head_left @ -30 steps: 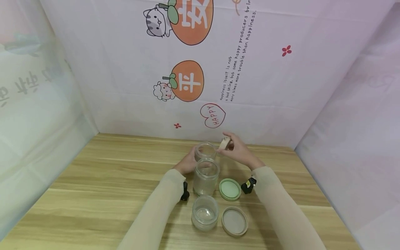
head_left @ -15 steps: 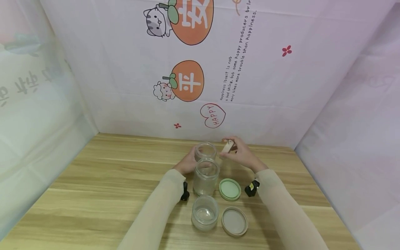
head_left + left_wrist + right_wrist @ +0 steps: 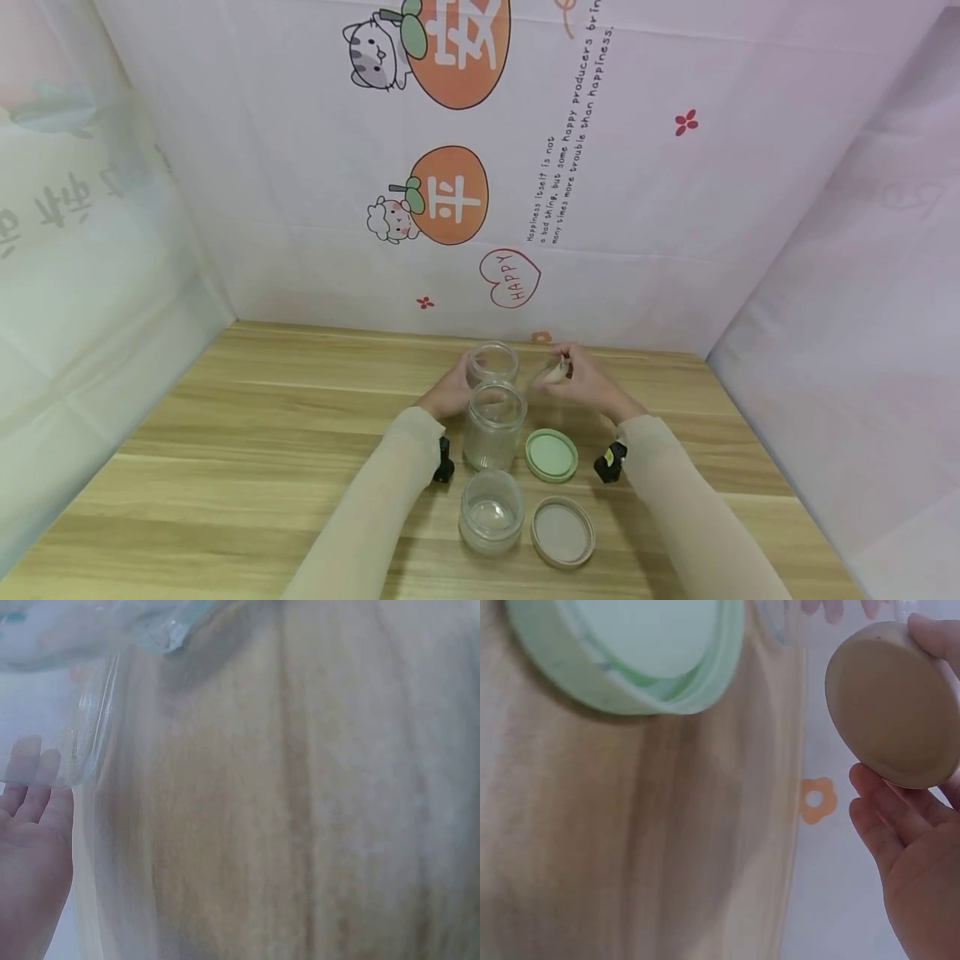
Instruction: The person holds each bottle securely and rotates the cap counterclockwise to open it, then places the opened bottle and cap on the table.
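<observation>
Three lidless glass jars stand in a row on the wooden table. My left hand (image 3: 450,393) holds the farthest jar (image 3: 492,360) from its left side; part of the fingers shows through the glass. To the right of that jar, my right hand (image 3: 591,390) pinches a beige round lid (image 3: 892,709) by its edge between thumb and fingers. This lid is tilted and held above the table. The middle jar (image 3: 491,446) is the tallest-looking, with a green lid (image 3: 551,455) lying beside it. Nearest me is a short jar (image 3: 491,532), next to another beige lid (image 3: 562,533).
A white printed cloth (image 3: 315,217) hangs as a wall right behind the table's back edge, and more cloth closes both sides. The wooden table (image 3: 247,433) extends left and right of the jars. Both forearms flank the row.
My right hand has moved slightly right and toward me, lowering and tilting the beige lid. My left hand stays on the far jar; the other jars and lids have not moved.
</observation>
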`<state>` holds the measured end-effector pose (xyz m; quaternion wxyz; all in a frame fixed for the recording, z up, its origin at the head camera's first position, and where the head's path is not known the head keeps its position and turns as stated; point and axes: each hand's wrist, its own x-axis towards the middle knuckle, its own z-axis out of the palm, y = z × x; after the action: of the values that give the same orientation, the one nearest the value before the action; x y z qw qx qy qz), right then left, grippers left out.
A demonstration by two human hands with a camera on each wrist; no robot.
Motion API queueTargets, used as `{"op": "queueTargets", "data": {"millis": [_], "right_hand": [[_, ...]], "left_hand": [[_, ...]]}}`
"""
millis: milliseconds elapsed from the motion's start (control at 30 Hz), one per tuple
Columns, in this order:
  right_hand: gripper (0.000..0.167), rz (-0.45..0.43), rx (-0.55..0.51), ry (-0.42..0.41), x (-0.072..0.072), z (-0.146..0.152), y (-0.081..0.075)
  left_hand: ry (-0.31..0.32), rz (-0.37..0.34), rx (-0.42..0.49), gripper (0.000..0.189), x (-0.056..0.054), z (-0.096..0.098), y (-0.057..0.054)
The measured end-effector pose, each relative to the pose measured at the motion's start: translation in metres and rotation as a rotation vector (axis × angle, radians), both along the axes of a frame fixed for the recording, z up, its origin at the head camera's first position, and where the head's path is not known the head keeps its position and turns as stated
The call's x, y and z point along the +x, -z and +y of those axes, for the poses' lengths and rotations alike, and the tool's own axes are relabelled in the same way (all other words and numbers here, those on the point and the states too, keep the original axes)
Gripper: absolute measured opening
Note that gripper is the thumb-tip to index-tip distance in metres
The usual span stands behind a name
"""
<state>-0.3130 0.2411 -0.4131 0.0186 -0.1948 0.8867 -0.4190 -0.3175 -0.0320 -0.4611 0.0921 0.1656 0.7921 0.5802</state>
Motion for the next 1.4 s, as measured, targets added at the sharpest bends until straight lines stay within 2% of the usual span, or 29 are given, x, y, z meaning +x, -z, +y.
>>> {"op": "queueTargets", "data": {"millis": [33, 200, 367, 767, 967, 1133, 1400], "right_hand": [[0.080, -0.007, -0.002, 0.000, -0.003, 0.003, 0.007], [0.075, -0.033, 0.002, 0.008, -0.002, 0.006, 0.019], [0.078, -0.069, 0.019, 0.020, 0.000, 0.008, 0.027], [0.085, -0.138, -0.019, -0.068, -0.001, 0.016, 0.041], [0.087, -0.129, 0.045, -0.063, -0.001, 0.020, 0.046], [0.088, -0.116, 0.029, -0.088, -0.002, 0.023, 0.049], [0.091, -0.112, 0.016, -0.124, -0.002, 0.026, 0.055]], "left_hand": [[-0.006, 0.002, -0.012, 0.104, -0.003, 0.000, 0.004], [-0.007, -0.002, -0.023, 0.103, -0.003, 0.000, 0.004], [-0.006, -0.004, -0.014, 0.103, -0.003, 0.001, 0.004], [-0.008, -0.018, -0.013, 0.103, -0.002, 0.001, 0.004], [-0.008, -0.020, -0.011, 0.102, -0.002, 0.000, 0.004], [-0.022, -0.022, -0.021, 0.102, -0.001, 0.001, 0.002], [-0.011, -0.017, -0.008, 0.101, -0.002, 0.001, 0.004]]}}
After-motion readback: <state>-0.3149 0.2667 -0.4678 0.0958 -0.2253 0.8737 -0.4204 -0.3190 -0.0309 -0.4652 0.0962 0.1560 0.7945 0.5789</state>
